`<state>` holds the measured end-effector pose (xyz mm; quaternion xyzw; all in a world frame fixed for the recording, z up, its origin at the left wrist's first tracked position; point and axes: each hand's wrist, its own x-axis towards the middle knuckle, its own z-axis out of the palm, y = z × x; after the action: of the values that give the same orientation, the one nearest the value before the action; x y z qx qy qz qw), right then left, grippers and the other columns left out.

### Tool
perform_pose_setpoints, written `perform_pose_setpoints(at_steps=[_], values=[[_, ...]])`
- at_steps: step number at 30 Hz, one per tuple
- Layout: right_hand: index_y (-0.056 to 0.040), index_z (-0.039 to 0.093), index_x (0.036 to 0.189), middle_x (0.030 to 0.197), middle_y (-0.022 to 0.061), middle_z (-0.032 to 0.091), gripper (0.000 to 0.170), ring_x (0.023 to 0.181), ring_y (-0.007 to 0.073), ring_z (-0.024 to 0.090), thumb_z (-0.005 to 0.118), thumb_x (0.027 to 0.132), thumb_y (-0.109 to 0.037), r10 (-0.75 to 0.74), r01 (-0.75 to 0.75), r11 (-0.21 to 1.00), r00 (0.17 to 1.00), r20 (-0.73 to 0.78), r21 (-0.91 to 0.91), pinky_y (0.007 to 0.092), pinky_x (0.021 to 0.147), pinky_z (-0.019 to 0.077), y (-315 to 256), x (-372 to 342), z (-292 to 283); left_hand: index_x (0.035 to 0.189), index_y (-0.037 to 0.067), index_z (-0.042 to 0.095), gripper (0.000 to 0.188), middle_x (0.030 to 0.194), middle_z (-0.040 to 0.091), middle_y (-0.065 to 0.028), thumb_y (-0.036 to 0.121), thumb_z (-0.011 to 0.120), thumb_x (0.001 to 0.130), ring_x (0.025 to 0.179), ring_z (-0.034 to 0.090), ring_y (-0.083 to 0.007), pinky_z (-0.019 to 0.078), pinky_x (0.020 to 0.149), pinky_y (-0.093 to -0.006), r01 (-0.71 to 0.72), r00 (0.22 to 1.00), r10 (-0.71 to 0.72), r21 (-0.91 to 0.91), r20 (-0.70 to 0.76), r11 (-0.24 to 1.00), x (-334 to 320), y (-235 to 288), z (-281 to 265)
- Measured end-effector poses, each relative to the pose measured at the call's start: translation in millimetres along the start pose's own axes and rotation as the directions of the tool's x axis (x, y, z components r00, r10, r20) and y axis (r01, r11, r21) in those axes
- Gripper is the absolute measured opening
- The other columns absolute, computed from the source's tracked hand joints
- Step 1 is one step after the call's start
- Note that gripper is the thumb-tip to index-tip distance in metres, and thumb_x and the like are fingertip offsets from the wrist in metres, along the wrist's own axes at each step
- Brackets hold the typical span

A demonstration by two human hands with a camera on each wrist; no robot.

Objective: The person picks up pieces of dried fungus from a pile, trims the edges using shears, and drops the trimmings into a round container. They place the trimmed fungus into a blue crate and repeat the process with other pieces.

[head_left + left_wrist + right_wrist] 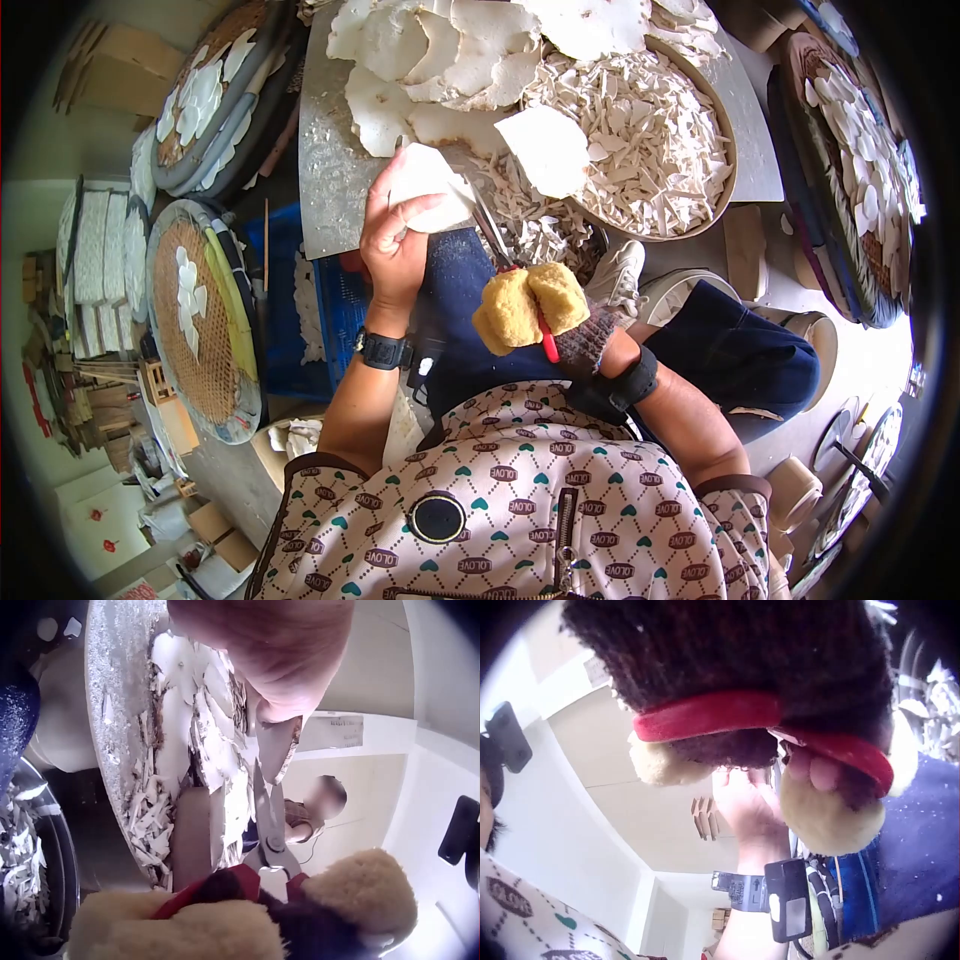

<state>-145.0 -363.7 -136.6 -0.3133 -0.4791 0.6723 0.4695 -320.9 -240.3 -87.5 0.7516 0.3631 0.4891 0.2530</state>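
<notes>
My bare left hand (393, 250) grips a thin, flat white slice (432, 188), thumb on its face. In the left wrist view the slice (279, 750) has a rough brown edge. My right hand (588, 338), in a dark knitted glove, grips red-handled scissors (490, 228). Thick yellow sponge padding (505, 312) is bound around the handles. The blades reach up to the slice's right edge, and in the left wrist view the scissors (271, 825) overlap its lower end. In the right wrist view the red handles (712, 714) curve around the gloved fingers.
A metal-topped table (325, 200) ahead bears overlapping white slices (440, 50) and a round tray (732, 150) of cut white strips. More scraps (550, 240) lie below its edge. Round woven racks (190, 340) stand at left, beside a blue crate (285, 240). Another person (300, 821) is farther off.
</notes>
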Motion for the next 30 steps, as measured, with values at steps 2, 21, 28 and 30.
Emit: perform_pose_setpoints(at_steps=[2,21,28,30], values=[[-0.0018,0.049,0.116,0.111,0.0087,0.056,0.029,0.1,0.0146,0.056,0.053,0.087,-0.009,0.016,-0.016,1.0,1.0,-0.008,-0.002,0.0279,0.09,0.0435,-3,0,1,0.083,0.006,0.067,0.019,0.123,0.05,-0.0148,-0.008,0.058,0.073,0.111,0.051,-0.0265,0.0428,0.091,-0.033,-0.067,0.998,0.067,0.075,-0.004,0.995,-1,2,3],[-0.0003,0.053,0.11,0.107,0.0097,0.059,0.027,0.095,0.0168,0.058,0.053,0.087,-0.015,-0.063,0.082,0.968,0.994,-0.086,0.237,0.0288,0.084,0.0465,16,10,-13,0.12,0.0,0.036,0.043,0.093,0.061,-0.0137,0.0,0.057,0.082,0.082,0.059,-0.0133,0.0504,0.069,-0.0234,0.651,0.738,-0.643,-0.466,0.204,0.599,-13,14,5],[-0.0027,0.057,0.093,0.084,0.0124,0.061,0.017,0.079,0.0287,0.059,0.056,0.077,-0.008,-0.386,0.258,0.78,0.915,-0.115,-0.57,0.0341,0.068,0.0474,30,18,-22,0.123,0.003,0.039,0.047,0.098,0.061,-0.0107,0.005,0.059,0.081,0.086,0.06,-0.0137,0.0509,0.069,-0.0245,0.746,0.66,-0.657,-0.417,0.364,0.518,-18,26,12],[-0.0022,0.056,0.092,0.085,0.0128,0.061,0.016,0.079,0.0285,0.059,0.055,0.078,-0.009,-0.328,0.231,0.868,0.931,-0.157,-0.44,0.0342,0.069,0.0475,26,16,-21,0.125,0.002,0.038,0.048,0.099,0.061,-0.0109,0.005,0.059,0.081,0.088,0.06,-0.0142,0.0511,0.071,-0.0257,0.751,0.653,-0.659,-0.431,0.374,0.5,-19,26,14]])
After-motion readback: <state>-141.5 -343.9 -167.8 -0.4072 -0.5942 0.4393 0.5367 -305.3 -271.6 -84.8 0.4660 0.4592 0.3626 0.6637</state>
